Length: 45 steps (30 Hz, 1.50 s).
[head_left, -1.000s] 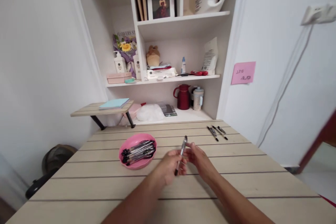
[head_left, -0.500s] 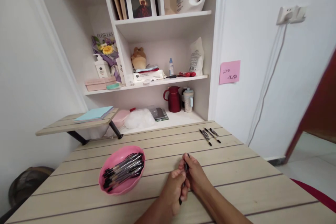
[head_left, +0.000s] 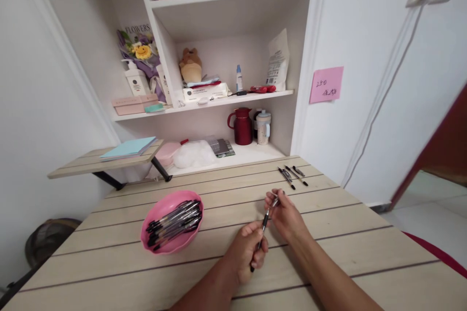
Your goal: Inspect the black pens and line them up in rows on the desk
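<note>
My left hand (head_left: 246, 251) is closed around the lower barrel of a black pen (head_left: 264, 224) held above the wooden table (head_left: 328, 248). The fingers of my right hand (head_left: 287, 214) pinch the pen's upper end. To the left a pink bowl (head_left: 171, 222) holds several black pens. A few more pens (head_left: 292, 175) lie loose on the table at the far right, beyond my hands.
White shelves behind the table carry a dark red jug (head_left: 242, 126), bottles, a plush toy and boxes. A small raised wooden shelf (head_left: 105, 161) with a blue notebook stands at the left. A pink note (head_left: 326, 84) is stuck on the right wall.
My hands, close together half a second ago, have drawn apart along the pen; the right hand moved up to its top end. The camera tilted slightly downward.
</note>
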{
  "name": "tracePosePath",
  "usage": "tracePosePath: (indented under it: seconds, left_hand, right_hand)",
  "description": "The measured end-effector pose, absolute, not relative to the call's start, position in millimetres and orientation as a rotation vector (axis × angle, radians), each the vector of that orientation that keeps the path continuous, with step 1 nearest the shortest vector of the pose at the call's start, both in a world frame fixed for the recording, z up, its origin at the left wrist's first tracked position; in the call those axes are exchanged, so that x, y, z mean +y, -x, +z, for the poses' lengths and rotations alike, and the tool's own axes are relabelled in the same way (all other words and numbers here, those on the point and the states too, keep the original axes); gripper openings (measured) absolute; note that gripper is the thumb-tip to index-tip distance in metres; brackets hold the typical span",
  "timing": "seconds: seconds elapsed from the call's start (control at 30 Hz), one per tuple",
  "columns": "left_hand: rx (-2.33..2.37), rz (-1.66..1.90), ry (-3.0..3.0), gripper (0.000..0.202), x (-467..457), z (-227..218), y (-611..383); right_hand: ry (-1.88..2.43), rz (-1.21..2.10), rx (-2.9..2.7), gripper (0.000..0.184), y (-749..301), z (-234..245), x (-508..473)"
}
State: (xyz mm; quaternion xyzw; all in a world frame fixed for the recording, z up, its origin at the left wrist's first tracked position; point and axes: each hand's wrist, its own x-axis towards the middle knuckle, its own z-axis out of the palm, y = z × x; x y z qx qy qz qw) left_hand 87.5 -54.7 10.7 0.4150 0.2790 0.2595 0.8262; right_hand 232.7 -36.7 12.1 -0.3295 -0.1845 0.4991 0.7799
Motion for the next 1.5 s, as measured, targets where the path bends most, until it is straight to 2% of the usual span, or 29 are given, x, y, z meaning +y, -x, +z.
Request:
tracePosePath:
  seconds: [0.1, 0.23, 0.47, 0.67, 0.97, 1.1, 1.3, 1.5]
  left_hand:
    - [0.579, 0.589, -0.887, 0.046, -55, 12, -87]
    - [0.597, 0.689, -0.897, 0.045, -55, 11, -90]
    - [0.674, 0.756, -0.876, 0.045, -55, 9, -92]
    - [0.634, 0.736, -0.862, 0.042, -52, 9, -91]
    - [0.626, 0.724, -0.854, 0.042, -52, 9, -90]
    - [0.626, 0.725, -0.853, 0.041, -52, 9, -90]
    - [0.618, 0.715, -0.848, 0.042, -51, 9, -89]
    - [0.601, 0.695, -0.841, 0.035, -50, 7, -89]
  right_hand:
    - [0.718, 1.047, -0.4, 0.021, -244, 14, -37]
    - [0.923, 1.144, -0.565, 0.029, -235, 15, -42]
    - [1.239, 0.98, -0.86, 0.034, -222, 14, -44]
    - [1.12, 1.176, -0.805, 0.04, -220, 20, -47]
    - [1.039, 1.266, -0.751, 0.04, -221, 20, -49]
    - [1.094, 1.212, -0.751, 0.035, -221, 20, -49]
    - [1.012, 1.318, -0.698, 0.038, -220, 18, -48]
    - [0.993, 1.281, -0.704, 0.033, -221, 16, -47]
